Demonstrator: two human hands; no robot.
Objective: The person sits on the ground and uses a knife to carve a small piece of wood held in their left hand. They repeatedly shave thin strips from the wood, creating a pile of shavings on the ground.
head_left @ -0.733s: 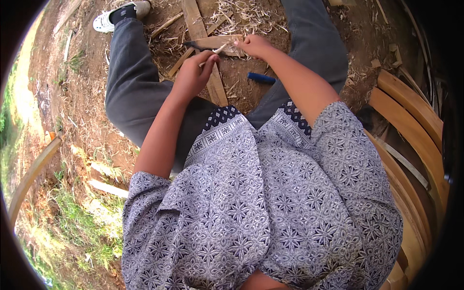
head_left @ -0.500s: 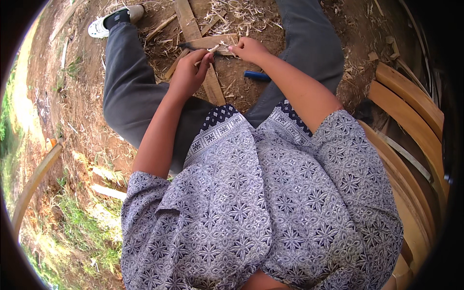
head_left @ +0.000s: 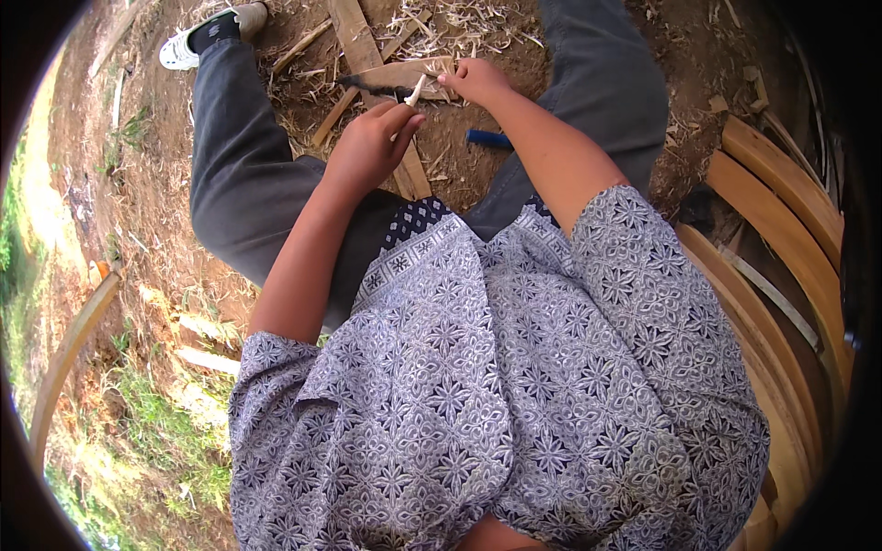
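At the far left, grass [head_left: 138,432] edged a strip of bare dirt [head_left: 138,211], and a curved slat [head_left: 69,354] lay across it. Higher up, a white shoe [head_left: 197,41] sat at the end of the left leg [head_left: 243,174], clad in grey trousers. Pale planks [head_left: 363,46] crossed the ground between the legs, with straw [head_left: 459,32] scattered about them.

The left hand [head_left: 372,147] was clenched around a pale stick [head_left: 413,92], thumb and fingers [head_left: 404,119] pinching its lower end so that the tip rose up and to the right. Just above, a dark blade [head_left: 372,87] lay across the plank, its point toward the left. The stick's tip nearly met the blade; whether they touched could not be told.

The right hand [head_left: 473,81] was closed just beside the stick's tip, at the blade's right end; it seemed to grip the handle, though the handle itself was hidden under the fingers. A blue tool [head_left: 487,138] lay on the dirt below that wrist, near the right leg [head_left: 597,83].

A patterned shirt [head_left: 514,386] filled the lower middle. At the far right, curved wooden slats [head_left: 781,193] of a bench bent along the rim.
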